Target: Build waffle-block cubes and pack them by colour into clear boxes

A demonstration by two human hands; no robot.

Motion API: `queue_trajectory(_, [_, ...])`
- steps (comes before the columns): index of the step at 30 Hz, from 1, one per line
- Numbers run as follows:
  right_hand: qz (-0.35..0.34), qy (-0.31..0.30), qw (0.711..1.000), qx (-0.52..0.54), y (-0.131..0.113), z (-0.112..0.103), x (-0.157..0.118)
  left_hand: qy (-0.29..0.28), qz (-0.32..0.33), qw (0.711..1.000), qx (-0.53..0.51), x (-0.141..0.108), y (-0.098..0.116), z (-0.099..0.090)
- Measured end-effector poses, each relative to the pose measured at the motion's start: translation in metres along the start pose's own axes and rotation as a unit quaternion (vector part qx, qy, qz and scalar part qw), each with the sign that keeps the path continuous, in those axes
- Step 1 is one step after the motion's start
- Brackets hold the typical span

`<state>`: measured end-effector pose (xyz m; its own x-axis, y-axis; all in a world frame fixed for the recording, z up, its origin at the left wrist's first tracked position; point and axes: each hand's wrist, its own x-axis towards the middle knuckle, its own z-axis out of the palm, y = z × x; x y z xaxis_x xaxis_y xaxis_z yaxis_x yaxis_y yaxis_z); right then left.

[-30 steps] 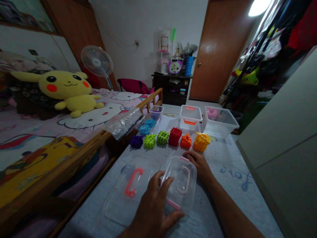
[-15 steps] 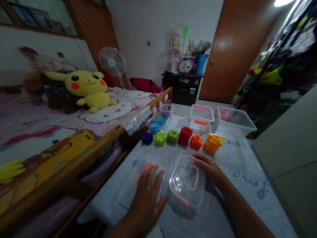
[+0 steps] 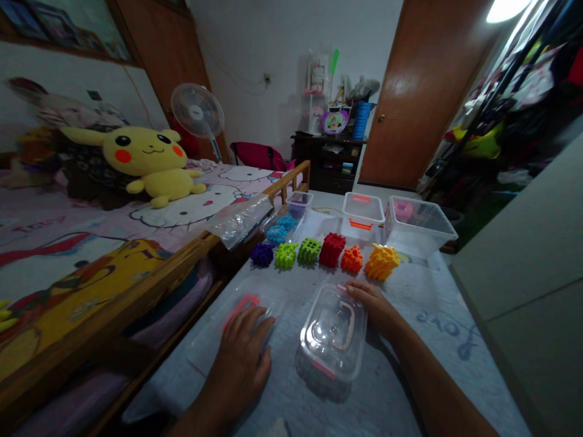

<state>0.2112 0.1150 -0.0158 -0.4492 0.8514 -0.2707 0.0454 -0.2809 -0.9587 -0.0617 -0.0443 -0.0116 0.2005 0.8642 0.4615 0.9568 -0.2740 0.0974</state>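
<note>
My left hand [image 3: 243, 358] lies palm down with its fingers stretched over a large clear plastic lid [image 3: 207, 340], flat on the table, partly covering its red handle [image 3: 243, 308]. To the right, my right hand [image 3: 373, 306] grips the far right corner of a small clear lidded box [image 3: 325, 331] by its pink latch. A second pink latch shows at its near side. Beyond both hands stands a row of interlocking-piece blocks: purple [image 3: 262, 255], lime [image 3: 285, 256], green [image 3: 310, 250], red [image 3: 332, 250], orange [image 3: 352, 260] and yellow [image 3: 382, 261].
Behind the row are light-blue pieces [image 3: 282, 229] on a clear tray, a small clear tub [image 3: 299, 200], a box with orange latches [image 3: 363, 209] and a large clear bin [image 3: 421, 227]. Clear plastic wrap [image 3: 241, 221] hangs over the wooden bed rail [image 3: 182, 261] at left.
My left hand and the large lid have slid left, away from the small box. My right hand keeps its hold on the box. The view has shifted slightly.
</note>
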Motion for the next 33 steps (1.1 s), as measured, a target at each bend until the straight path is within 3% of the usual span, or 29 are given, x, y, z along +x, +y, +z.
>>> queue_trajectory(3, [0.011,-0.023,1.000,0.002,-0.002,0.001,0.001,0.018,0.050,0.997,-0.057,0.010,0.019,-0.010])
queue_trajectory(7, [0.019,-0.022,1.000,0.004,-0.006,0.005,-0.002,0.071,0.192,0.970,-0.130,0.027,0.058,-0.017])
queue_trajectory(10, [0.029,0.016,0.999,-0.018,-0.007,0.004,-0.003,0.113,0.201,0.962,-0.147,0.035,0.073,-0.014])
queue_trajectory(15, [-0.005,0.070,0.988,-0.136,-0.008,-0.005,-0.004,0.165,0.211,0.951,-0.157,0.033,0.071,-0.009])
queue_trajectory(20, [-0.078,0.066,0.968,-0.231,-0.012,-0.010,-0.008,0.175,0.191,0.954,-0.154,0.028,0.068,-0.005])
queue_trajectory(25, [-0.107,0.030,0.968,-0.227,-0.011,-0.010,-0.008,0.179,0.178,0.955,-0.157,0.025,0.067,-0.002])
queue_trajectory(33, [-0.016,-0.012,0.996,-0.087,-0.001,-0.007,0.000,0.162,0.174,0.958,-0.159,0.022,0.063,0.002])
